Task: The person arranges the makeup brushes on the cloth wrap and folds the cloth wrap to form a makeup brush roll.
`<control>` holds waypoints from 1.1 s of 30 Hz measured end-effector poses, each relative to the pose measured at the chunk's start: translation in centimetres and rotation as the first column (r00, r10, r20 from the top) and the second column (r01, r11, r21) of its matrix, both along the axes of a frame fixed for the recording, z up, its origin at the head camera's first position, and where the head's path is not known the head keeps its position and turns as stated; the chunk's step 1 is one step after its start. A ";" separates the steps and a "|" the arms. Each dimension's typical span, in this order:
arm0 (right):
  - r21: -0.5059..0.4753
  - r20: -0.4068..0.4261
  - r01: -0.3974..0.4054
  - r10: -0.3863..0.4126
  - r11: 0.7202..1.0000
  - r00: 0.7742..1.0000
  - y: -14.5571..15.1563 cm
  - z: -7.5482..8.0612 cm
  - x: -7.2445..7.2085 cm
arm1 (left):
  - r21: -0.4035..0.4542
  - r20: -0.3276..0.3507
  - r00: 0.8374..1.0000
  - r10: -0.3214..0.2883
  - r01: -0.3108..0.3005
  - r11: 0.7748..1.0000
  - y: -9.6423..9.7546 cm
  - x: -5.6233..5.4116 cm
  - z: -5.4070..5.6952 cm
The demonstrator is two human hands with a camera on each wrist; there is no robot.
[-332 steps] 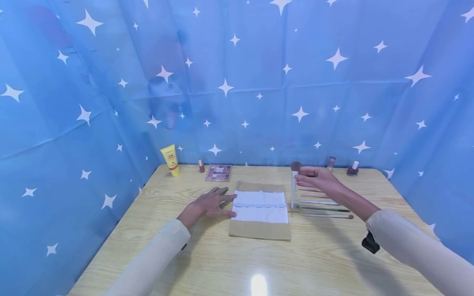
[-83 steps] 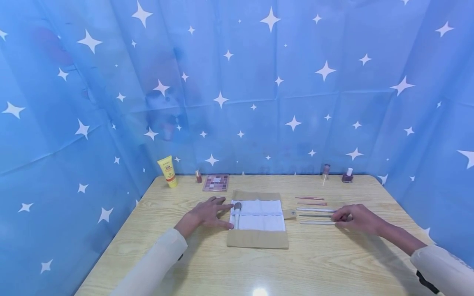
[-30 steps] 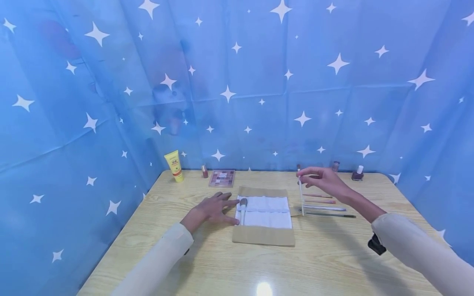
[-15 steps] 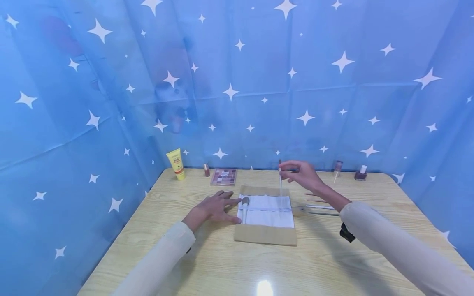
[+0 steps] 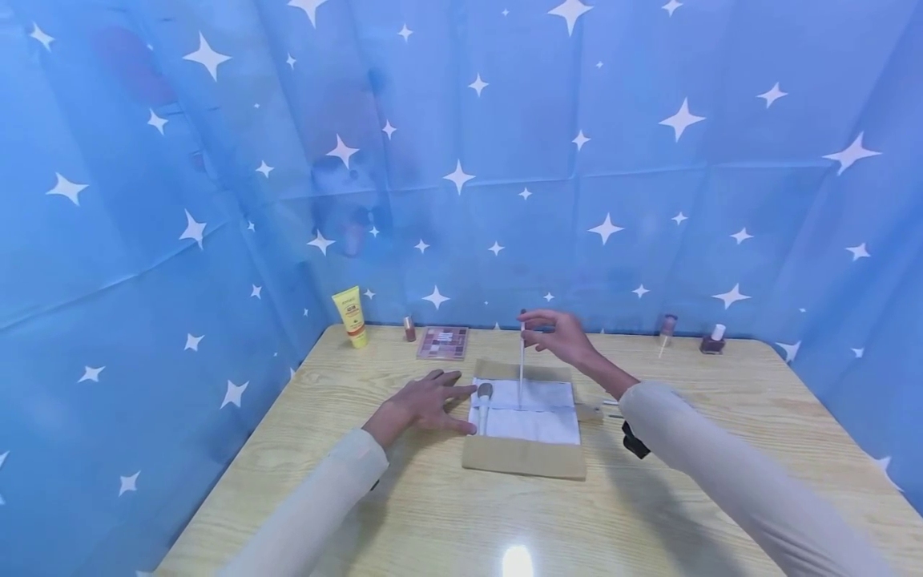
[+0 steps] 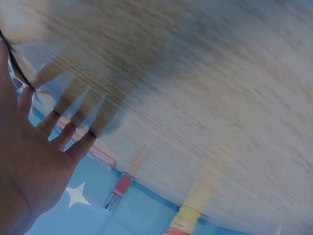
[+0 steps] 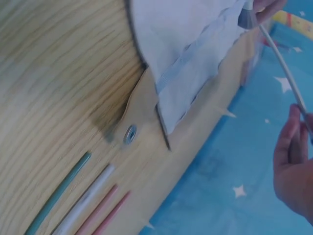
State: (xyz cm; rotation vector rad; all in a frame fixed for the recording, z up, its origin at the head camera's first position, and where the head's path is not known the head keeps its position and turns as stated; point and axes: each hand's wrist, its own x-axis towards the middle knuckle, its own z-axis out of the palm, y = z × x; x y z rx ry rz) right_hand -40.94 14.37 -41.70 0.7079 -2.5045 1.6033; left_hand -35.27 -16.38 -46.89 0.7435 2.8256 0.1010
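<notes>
My right hand [image 5: 562, 336] pinches a thin white makeup brush [image 5: 521, 373] near its dark bristle end, bristles up. The brush stands nearly upright over the white inner part of a tan brush roll [image 5: 526, 457], its lower tip near the strip across the middle. Whether the tip is inside a slot, I cannot tell. A large fluffy makeup brush [image 5: 485, 401] is tucked into the roll's left end. My left hand [image 5: 425, 405] lies with fingers spread at the roll's left edge. In the right wrist view, the roll's strap carries a metal snap [image 7: 129, 133].
Several loose brushes, one a green-handled brush [image 7: 58, 193], lie right of the roll, partly behind my right sleeve. Along the back stand a yellow tube [image 5: 351, 318], a lipstick [image 5: 409, 328], a flat makeup palette [image 5: 443, 343], a small tube [image 5: 667, 328] and a nail polish bottle [image 5: 713, 340].
My right hand has carried the thin brush leftward from beside the loose brushes to above the roll. Earlier it took that brush from the table; the large brush went into the roll before that.
</notes>
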 end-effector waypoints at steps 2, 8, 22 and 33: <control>-0.001 -0.006 0.015 -0.015 1.000 1.000 -0.6 -0.3 -0.3 | -0.002 -0.002 1.000 -0.001 0.001 1.000 0.0 -0.1 0.0; -0.037 0.007 0.028 -0.028 0.999 1.000 -1.9 -1.7 -1.0 | -0.013 -0.009 1.000 -0.002 0.002 1.000 0.1 -0.1 0.0; -0.037 0.002 0.020 -0.020 0.999 1.000 -3.6 -3.7 -1.2 | -0.015 -0.032 0.999 -0.002 0.001 1.000 0.2 -0.1 0.1; 0.036 0.110 0.052 -0.056 0.998 0.992 -3.9 -4.7 -0.4 | -0.023 -0.021 1.000 0.008 -0.008 1.000 0.2 -0.1 0.1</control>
